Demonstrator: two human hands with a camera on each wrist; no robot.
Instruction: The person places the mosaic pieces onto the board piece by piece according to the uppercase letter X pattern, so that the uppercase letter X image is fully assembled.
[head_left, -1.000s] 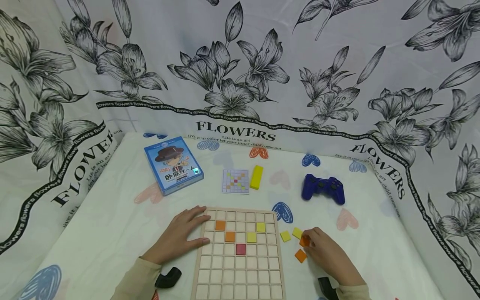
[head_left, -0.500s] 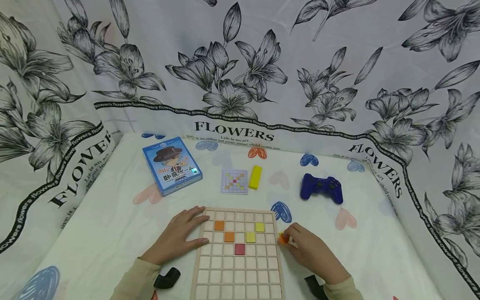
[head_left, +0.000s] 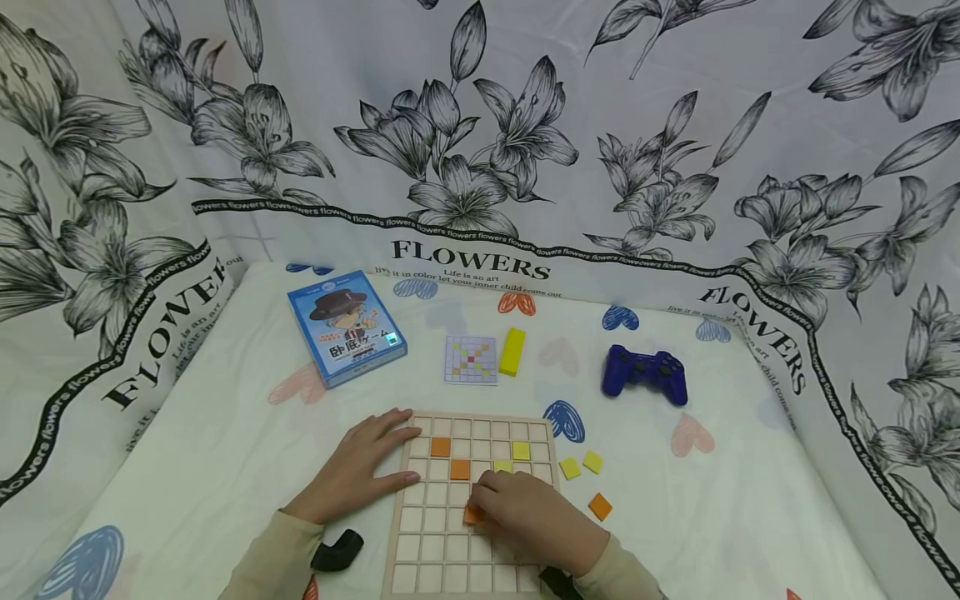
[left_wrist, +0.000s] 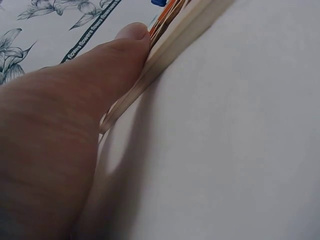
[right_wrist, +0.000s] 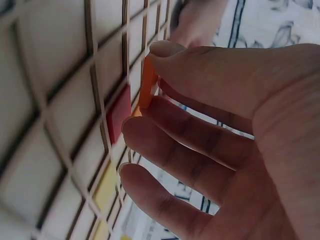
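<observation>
A wooden grid board (head_left: 410,550) lies in front of me. My right hand (head_left: 543,517) pinches an orange square tile (right_wrist: 148,82) between thumb and fingers, close over the cells near the board's middle. Just beside it in the right wrist view sits a red tile (right_wrist: 119,114), mostly covered by the hand from above. Two orange tiles (head_left: 441,447) and two yellow tiles (head_left: 521,451) occupy cells in the upper rows. My left hand (head_left: 352,471) rests along the board's left edge, fingers and thumb extended; its thumb (left_wrist: 117,62) touches the rim.
Right of the board lie two loose yellow tiles (head_left: 570,468) and one orange tile (head_left: 600,507). Behind it are a printed pattern card (head_left: 471,360), a yellow block (head_left: 512,352), a blue game box (head_left: 367,371) and a dark blue game controller (head_left: 645,373). A flower-printed curtain (head_left: 480,225) backs the table.
My right hand has carried the orange tile left, from the loose tiles beside the board to over the board's middle. My left hand has stayed at the left edge.
</observation>
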